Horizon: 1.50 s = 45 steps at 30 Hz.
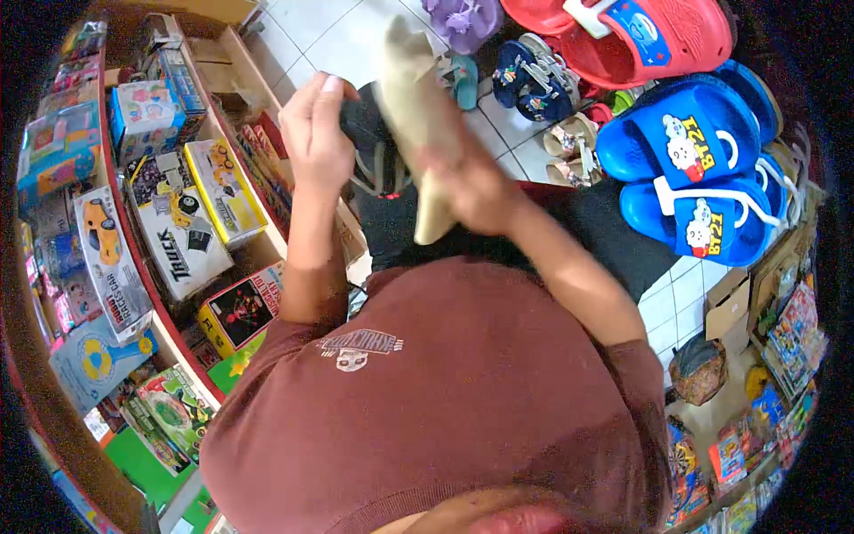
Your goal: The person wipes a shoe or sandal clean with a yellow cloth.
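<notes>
My right hand (pixel 476 191) is closed around a long, curved, cream-coloured item (pixel 411 98). Motion blurs both, and I cannot make out what kind of item it is. It stands upright in front of my torso, its lower end below my fingers. To the left, my left hand (pixel 316 133) is raised with its fingers loosely bent and apart from the cream item; nothing shows in it. Between my left hand and the cream item lies a black thing with grey lines (pixel 378 160), partly hidden, close to my dark trousers (pixel 391 236).
Shelves at left hold boxed toys, among them a truck box (pixel 178 236) and a robot car box (pixel 107 258). Blue slippers (pixel 649 133), red clogs (pixel 614 53) and purple clogs (pixel 463 22) are at upper right. A cardboard box (pixel 728 303) and packaged goods line the right.
</notes>
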{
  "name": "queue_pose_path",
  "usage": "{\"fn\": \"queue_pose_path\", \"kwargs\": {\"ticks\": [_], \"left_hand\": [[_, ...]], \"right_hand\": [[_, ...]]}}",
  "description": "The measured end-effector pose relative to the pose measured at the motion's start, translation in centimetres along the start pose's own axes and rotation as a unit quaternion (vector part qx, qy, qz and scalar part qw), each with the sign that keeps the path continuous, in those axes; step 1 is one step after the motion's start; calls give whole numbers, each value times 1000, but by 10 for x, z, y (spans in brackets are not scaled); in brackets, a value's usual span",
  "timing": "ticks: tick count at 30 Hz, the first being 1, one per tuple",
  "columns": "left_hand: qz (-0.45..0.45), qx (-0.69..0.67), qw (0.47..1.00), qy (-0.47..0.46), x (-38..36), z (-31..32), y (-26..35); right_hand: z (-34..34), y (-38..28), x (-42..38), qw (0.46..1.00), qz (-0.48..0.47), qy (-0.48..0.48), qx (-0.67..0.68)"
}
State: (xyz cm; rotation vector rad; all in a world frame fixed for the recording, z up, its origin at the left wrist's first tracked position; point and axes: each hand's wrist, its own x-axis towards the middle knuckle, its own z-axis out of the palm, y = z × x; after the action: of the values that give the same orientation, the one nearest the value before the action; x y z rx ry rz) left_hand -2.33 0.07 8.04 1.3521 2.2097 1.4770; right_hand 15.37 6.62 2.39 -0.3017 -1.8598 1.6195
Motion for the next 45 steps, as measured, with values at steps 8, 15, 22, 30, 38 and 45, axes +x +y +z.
{"fn": "queue_pose_path", "kwargs": {"ticks": [8, 15, 22, 30, 38, 45], "left_hand": [[-121, 16, 992, -34, 9, 3, -7], [-215, 225, 950, -23, 44, 5, -16], [-214, 399, 861, -234, 50, -6, -100], [-282, 270, 882, -263, -7, 41, -84], [-299, 169, 883, -319, -24, 67, -159], [-306, 258, 849, -345, -17, 75, -137]], "right_hand": [[-7, 13, -49, 938, -26, -155, -309], [-33, 41, -76, 906, 111, -263, -314], [-69, 36, -47, 938, 324, -105, 56], [-55, 28, -36, 878, 412, 4, 243], [-6, 33, -47, 938, 148, -295, -107], [-36, 5, -77, 908, 250, -336, -31]]}}
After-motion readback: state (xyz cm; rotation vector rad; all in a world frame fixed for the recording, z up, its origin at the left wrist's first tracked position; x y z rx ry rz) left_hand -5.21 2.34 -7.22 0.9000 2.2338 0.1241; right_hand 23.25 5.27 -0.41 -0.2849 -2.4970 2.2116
